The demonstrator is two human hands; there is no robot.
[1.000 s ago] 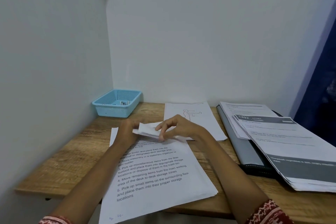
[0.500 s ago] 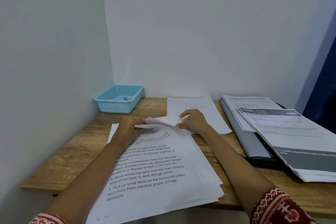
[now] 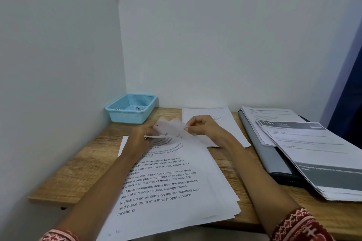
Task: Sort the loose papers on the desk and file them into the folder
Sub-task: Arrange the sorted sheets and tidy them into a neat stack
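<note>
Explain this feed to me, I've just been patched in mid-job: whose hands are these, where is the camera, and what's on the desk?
There is no machine: a person works bare-handed, and the single camera sits on their head, looking forward and down. The left hand and right hand together hold a small sheet of paper, blurred, above a stack of printed pages on the wooden desk. Behind lies a single sheet. To the right, a grey folder carries more papers. A blue basket sits in the corner.

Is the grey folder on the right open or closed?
Closed, it seems: the grey folder lies flat on the desk with printed sheets stacked on its cover.
</note>
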